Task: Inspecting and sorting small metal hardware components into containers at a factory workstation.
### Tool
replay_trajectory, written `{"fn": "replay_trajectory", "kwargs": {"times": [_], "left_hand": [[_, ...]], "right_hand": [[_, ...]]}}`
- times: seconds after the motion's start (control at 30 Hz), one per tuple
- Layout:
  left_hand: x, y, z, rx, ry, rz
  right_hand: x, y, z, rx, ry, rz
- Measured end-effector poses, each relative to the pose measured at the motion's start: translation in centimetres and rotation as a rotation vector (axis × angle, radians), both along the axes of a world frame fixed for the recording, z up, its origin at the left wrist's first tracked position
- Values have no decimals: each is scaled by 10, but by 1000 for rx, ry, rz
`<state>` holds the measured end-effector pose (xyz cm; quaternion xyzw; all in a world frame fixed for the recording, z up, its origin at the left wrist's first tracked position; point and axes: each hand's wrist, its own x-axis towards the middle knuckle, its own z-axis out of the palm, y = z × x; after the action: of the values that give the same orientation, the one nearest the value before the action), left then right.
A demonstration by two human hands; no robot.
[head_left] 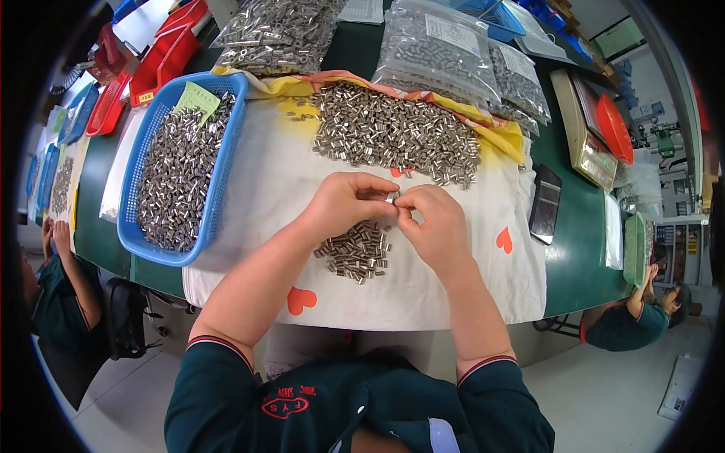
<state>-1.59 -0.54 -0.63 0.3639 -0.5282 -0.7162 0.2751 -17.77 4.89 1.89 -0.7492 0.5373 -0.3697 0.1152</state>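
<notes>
Between the fingertips of both my hands is a small shiny metal sleeve (392, 197). My left hand (343, 204) pinches it from the left, and my right hand (434, 219) closes on it from the right. Just below them, a small pile of short metal sleeves (355, 253) lies on the white cloth (257, 196). Beyond my hands a larger heap of the same sleeves (393, 128) spreads over the cloth's yellow and orange edge. To the left stands a blue plastic basket (128, 204) full of sleeves, with a yellow-green paper slip (198, 100) on top.
Clear plastic bags of metal parts (434, 49) sit at the back of the green table (566, 272). A black phone (545, 204) lies right of the cloth. Red bins (162, 68) stand at the far left. A co-worker (638, 321) sits at right, another person (68, 294) at left.
</notes>
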Motion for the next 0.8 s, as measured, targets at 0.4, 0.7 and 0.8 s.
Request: {"fn": "replay_trajectory", "kwargs": {"times": [0.4, 0.7, 0.8], "left_hand": [[0, 6, 10, -136, -105, -196], [3, 6, 8, -124, -68, -224], [2, -1, 1, 91, 115, -51]], "right_hand": [[-31, -17, -6, 613, -599, -72], [-11, -24, -28, 136, 99, -257], [-10, -12, -7, 360, -313, -186]]}}
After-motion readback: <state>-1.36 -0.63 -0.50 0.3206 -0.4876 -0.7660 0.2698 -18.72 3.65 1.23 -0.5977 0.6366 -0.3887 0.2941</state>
